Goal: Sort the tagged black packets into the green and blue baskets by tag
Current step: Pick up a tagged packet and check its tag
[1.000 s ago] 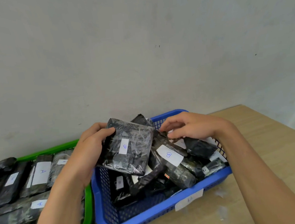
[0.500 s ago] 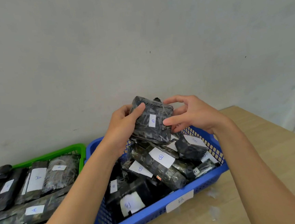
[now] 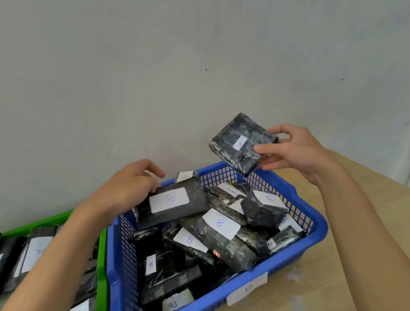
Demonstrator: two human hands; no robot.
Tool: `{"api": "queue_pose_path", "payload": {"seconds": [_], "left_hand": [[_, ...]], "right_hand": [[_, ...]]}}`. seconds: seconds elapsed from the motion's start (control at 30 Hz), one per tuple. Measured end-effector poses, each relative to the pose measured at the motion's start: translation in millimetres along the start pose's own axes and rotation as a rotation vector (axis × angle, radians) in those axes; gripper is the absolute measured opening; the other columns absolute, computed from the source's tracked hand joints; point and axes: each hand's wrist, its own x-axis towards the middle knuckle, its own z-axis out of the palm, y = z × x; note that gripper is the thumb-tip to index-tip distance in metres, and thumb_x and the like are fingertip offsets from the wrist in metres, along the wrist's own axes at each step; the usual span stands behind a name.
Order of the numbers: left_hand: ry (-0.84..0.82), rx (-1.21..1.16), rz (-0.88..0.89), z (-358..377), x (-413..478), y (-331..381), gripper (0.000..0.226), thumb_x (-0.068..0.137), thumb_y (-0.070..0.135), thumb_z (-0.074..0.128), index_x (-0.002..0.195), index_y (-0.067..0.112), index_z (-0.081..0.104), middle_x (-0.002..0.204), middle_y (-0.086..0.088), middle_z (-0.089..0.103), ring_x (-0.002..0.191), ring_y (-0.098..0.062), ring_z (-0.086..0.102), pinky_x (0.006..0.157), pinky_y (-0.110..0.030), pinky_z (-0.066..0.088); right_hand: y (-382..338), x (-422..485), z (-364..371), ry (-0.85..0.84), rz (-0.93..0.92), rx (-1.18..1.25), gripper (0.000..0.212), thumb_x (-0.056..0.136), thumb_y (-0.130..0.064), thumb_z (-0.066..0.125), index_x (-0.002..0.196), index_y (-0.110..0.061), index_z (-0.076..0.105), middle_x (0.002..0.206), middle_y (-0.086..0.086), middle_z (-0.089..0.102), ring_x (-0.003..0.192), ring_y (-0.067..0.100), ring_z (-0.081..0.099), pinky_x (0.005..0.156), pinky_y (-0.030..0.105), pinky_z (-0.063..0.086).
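Head view: right hand (image 3: 300,152) pinches a tagged black packet (image 3: 241,143) above the blue basket's (image 3: 314,230) far corner. Left hand (image 3: 129,184) curls round the end of a larger packet (image 3: 176,205) atop the heap inside. A green basket (image 3: 102,263) of A-tagged packets stands just beside it on the wooden table (image 3: 357,266).

This looks like a bare sorting or packing room, not a home. Behind the small black film-wrapped packet (image 3: 242,143) pinched in the right hand (image 3: 295,150) rises a plain, scuffed pale grey wall (image 3: 141,61). Below that grip a light wooden tabletop (image 3: 377,214) carries a blue plastic mesh basket (image 3: 319,227) with a handwritten paper label (image 3: 247,288) on its front, heaped with black wrapped packets tagged B (image 3: 221,235). Left of the grip, a green plastic basket (image 3: 102,263) holds black packets tagged A (image 3: 34,254).
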Motion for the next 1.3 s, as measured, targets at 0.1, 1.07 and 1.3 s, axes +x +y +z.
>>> {"api": "queue_pose_path", "payload": {"seconds": [0.1, 1.07, 1.3], "left_hand": [[0.061, 0.253, 0.125, 0, 1, 15, 0.024, 0.09, 0.007, 0.057, 0.098, 0.025, 0.071, 0.099, 0.004, 0.072, 0.092, -0.014, 0.065, 0.075, -0.03, 0.048], [0.239, -0.038, 0.827, 29, 21, 30, 0.024, 0.076, -0.003, 0.085, 0.08, 0.02, 0.082, 0.102, 0.004, 0.07, 0.097, -0.016, 0.068, 0.087, -0.025, 0.05], [0.35, -0.165, 0.818, 15, 5, -10, 0.048, 0.081, -0.026, 0.064, 0.083, 0.019, 0.083, 0.118, 0.003, 0.071, 0.096, -0.021, 0.074, 0.081, -0.038, 0.062]], "right_hand": [[6, 4, 7, 0.004, 0.049, -0.057, 0.047, 0.083, -0.002, 0.086, 0.118, -0.015, 0.057, 0.087, 0.014, 0.081, 0.073, 0.033, 0.08, 0.061, 0.034, 0.066], [3, 8, -7, 0.072, 0.085, -0.019, 0.054, 0.082, -0.007, 0.088, 0.12, -0.015, 0.051, 0.083, 0.015, 0.081, 0.074, 0.036, 0.08, 0.06, 0.035, 0.066], [-2, 0, 2, -0.023, 0.044, -0.132, 0.049, 0.083, -0.008, 0.087, 0.117, -0.016, 0.054, 0.094, 0.016, 0.08, 0.076, 0.034, 0.081, 0.066, 0.037, 0.067]]}}
